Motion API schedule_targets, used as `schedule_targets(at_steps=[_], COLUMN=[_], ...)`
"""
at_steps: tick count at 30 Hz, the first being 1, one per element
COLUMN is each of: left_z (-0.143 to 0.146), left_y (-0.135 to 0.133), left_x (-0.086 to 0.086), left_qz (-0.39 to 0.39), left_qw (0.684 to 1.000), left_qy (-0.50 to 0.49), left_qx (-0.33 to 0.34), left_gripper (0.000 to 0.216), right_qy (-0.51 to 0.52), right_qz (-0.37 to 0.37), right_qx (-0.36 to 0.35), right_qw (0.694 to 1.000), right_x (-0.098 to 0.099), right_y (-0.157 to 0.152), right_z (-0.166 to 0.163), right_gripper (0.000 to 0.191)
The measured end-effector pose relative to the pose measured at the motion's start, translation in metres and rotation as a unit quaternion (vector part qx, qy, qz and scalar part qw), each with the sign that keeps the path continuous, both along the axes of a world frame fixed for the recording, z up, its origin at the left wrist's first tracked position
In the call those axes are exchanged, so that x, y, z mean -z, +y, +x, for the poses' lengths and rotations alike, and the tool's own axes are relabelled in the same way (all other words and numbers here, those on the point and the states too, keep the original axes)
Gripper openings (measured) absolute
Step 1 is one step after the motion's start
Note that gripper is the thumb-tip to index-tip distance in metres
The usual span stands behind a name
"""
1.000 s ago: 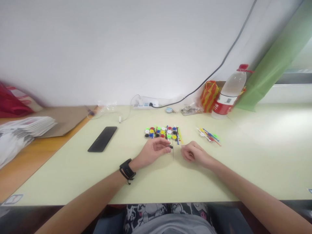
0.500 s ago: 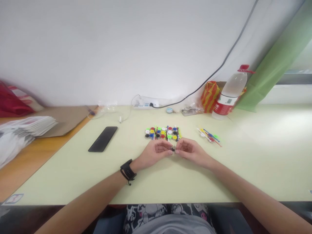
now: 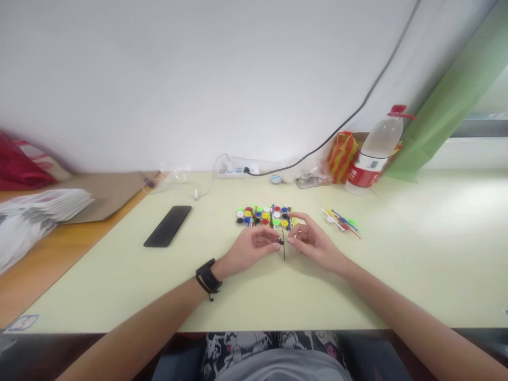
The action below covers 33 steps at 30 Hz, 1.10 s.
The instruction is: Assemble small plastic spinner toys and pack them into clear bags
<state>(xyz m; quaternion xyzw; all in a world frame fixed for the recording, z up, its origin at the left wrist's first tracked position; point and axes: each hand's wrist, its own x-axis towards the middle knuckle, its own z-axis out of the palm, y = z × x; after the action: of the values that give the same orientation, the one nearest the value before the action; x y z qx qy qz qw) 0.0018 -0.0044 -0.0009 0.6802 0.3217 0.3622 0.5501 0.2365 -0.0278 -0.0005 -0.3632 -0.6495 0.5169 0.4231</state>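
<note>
Head: left hand (image 3: 248, 251) pinches thin black rod (image 3: 284, 251); cannot tell if right hand (image 3: 319, 246) grips anything; multicoloured round discs (image 3: 265, 215) crowd beyond; black rectangular phone (image 3: 167, 226) near pale-yellow surface (image 3: 254, 301)'s left edge

Black phone (image 3: 167, 227), red-capped bottle (image 3: 372, 153)

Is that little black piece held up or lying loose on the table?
Held up: the black piece sits between the left hand's thumb and fingertips.

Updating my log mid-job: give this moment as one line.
left hand: pinching black part; right hand: near it, grip unclear; discs: beyond hands; phone: lying left
</note>
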Motion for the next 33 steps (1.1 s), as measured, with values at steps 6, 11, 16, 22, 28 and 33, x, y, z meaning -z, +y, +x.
schedule_targets(at_steps=[6, 11, 16, 22, 28, 33], left_z=[0.0001, 0.0001, 0.0012, 0.0009, 0.0, -0.0003], left_y=[-0.0002, -0.0005, -0.0013, -0.0006, -0.0006, -0.0028], left_x=[-0.0035, -0.0037, -0.0047, -0.0009, 0.0008, -0.0004], left_qz=[-0.015, -0.032, -0.026, -0.008, -0.001, -0.004], left_qw=[1.0, 0.999, 0.999, 1.0, 1.0, 0.999], left_qy=[-0.008, -0.02, -0.016, -0.004, 0.002, 0.011], left_qx=[-0.011, -0.017, -0.012, -0.004, 0.018, 0.036], left_gripper=[0.033, 0.034, 0.034, 0.035, 0.035, 0.037], right_qy=[-0.028, -0.072, -0.029, -0.009, -0.022, -0.032], right_qz=[0.003, -0.02, -0.039, -0.028, -0.016, -0.019], right_qx=[-0.004, -0.079, -0.028, -0.029, -0.033, -0.038], right_qw=[1.0, 0.994, 0.998, 0.999, 0.999, 0.999], right_x=[0.0001, -0.0037, -0.0058, -0.0037, -0.0028, -0.0026], right_y=[0.0006, 0.0029, 0.002, 0.0035, 0.0037, 0.0037], right_z=[0.0028, 0.008, 0.0036, -0.0013, -0.0014, -0.0013], right_gripper=[0.033, 0.065, 0.038, 0.033, 0.031, 0.033])
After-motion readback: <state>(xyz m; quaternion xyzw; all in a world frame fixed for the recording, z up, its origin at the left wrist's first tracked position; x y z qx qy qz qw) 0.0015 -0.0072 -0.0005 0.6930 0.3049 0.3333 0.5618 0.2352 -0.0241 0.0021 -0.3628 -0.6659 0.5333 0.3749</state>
